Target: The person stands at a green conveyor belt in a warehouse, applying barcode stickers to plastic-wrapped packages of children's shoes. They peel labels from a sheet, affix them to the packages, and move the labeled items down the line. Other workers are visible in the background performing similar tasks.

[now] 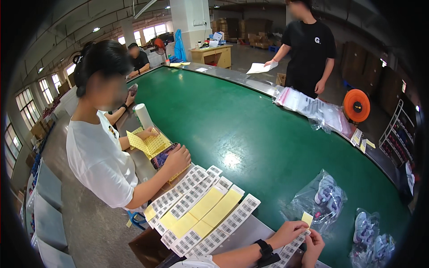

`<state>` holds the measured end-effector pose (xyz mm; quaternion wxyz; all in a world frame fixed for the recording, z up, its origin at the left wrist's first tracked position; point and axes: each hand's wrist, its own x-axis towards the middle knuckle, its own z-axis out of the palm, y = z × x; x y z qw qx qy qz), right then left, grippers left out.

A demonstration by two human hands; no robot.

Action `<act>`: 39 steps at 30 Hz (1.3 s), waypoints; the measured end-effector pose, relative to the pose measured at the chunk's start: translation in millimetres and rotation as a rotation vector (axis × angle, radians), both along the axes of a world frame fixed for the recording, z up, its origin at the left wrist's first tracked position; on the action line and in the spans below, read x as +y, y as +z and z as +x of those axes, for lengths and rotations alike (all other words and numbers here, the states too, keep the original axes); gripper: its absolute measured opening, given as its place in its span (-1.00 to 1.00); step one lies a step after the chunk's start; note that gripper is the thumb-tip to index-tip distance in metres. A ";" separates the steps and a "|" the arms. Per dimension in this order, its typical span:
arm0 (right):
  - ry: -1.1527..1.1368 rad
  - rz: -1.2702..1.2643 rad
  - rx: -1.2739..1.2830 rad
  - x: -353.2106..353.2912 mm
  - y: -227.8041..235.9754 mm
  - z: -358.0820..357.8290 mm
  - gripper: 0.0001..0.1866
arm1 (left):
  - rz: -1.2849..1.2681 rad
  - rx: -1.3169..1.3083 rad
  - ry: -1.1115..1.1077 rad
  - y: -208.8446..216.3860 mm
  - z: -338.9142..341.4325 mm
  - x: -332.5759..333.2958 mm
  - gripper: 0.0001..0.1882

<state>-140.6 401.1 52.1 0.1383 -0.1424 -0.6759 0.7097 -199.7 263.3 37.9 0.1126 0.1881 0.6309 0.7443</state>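
My left hand (pixel 289 233), a black band on its wrist, pinches the upper end of a label strip (pixel 291 251) printed with barcodes. A bare yellow backing end (pixel 307 218) sticks up past the fingertips. My right hand (pixel 314 244) grips the same strip from its right side, its fingertips close to those of the left. Just beyond both hands lies a clear plastic bag (pixel 325 219) with a purple and white shoe (pixel 328 196) inside. Left of my hands, overlapping barcode label sheets (pixel 232 219) are spread along the table edge, some strips showing plain yellow backing.
More bagged shoes (pixel 366 232) lie at the right on the green table (pixel 210 116). On the left a person in white (pixel 100 156) holds a phone (pixel 163 156) and yellow sheets (pixel 149 144). Plastic bags (pixel 308 107) and an orange fan (pixel 356 106) are at the far edge.
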 end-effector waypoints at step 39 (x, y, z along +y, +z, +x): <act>0.013 0.916 0.304 -26.7 28.9 37.5 -0.83 | -0.211 -0.226 -0.025 8.8 32.7 -33.9 -0.78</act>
